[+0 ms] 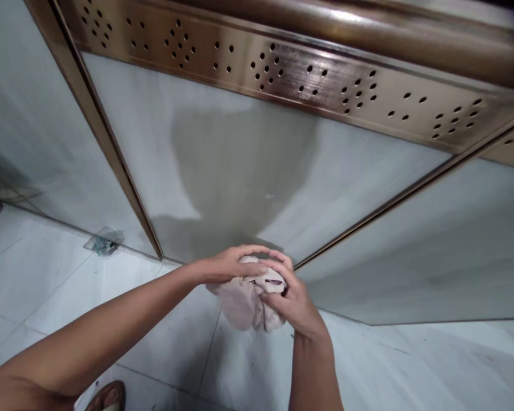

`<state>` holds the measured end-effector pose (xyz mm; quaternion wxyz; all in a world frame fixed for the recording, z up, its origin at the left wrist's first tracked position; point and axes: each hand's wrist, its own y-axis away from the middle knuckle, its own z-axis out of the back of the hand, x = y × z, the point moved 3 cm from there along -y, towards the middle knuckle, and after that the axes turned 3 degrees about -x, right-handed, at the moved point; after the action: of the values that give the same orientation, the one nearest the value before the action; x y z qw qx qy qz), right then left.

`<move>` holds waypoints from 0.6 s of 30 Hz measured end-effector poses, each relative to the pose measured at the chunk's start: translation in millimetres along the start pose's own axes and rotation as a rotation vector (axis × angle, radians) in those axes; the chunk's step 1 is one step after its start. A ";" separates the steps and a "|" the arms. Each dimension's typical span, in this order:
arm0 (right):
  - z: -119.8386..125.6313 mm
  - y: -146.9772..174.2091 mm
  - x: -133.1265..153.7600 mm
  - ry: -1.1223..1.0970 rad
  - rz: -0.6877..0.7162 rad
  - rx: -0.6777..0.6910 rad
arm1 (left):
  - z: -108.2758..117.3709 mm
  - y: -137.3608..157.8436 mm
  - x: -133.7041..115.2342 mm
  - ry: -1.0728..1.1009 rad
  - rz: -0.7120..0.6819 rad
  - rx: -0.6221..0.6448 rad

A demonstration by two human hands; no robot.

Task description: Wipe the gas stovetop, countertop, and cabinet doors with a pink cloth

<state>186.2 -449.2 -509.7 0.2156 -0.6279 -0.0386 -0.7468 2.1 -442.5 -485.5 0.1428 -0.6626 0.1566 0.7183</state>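
A crumpled pale pinkish cloth [240,302] is bunched up between my two hands, above the tiled floor and close to the base of the glossy panel. My left hand [233,264] grips it from the left and over the top, fingers reaching across toward the other hand. From the right, my right hand [293,297] holds it with the thumb pressed into the folds and the fingers curled over the upper side. Part of the cloth hangs below the hands. The fingertips of both hands nearly meet at the top.
A pale grey panel [240,154] stands in front, with a perforated bronze-coloured metal band [291,63] along its top and narrow metal trims at its sides. A small clear packet [105,242] lies on the white tiled floor [163,337] at left. A sandalled foot [109,397] shows at bottom left.
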 end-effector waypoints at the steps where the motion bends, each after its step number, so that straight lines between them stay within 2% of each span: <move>1: 5.5 0.0 5.7 -0.077 0.004 -0.076 | -4.5 2.3 3.0 0.177 0.087 0.056; 4: 8.9 -1.8 8.4 -0.330 0.008 -0.323 | -19.5 7.7 3.3 0.528 0.231 0.135; 7: 4.2 -4.4 2.9 -0.438 0.019 -0.544 | -27.9 6.8 -2.6 0.608 0.186 -0.019; 9: -0.6 -5.4 0.4 -0.524 0.005 -0.594 | -29.3 6.1 -9.6 0.611 0.127 -0.182; 11: -8.4 -5.2 0.0 -0.654 -0.026 -0.527 | -30.3 7.3 -21.5 0.631 0.053 -0.284; 13: -19.9 -2.6 2.2 -0.757 -0.057 -0.386 | -31.8 10.0 -37.1 0.677 -0.053 -0.331; 18: -54.2 9.8 17.4 -0.819 -0.103 -0.115 | -33.8 19.3 -63.3 0.742 -0.295 -0.517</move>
<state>137.9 -480.5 -506.5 0.1093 -0.8814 -0.1110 -0.4460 29.9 -473.9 -424.2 0.0079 -0.9034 -0.0827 0.4206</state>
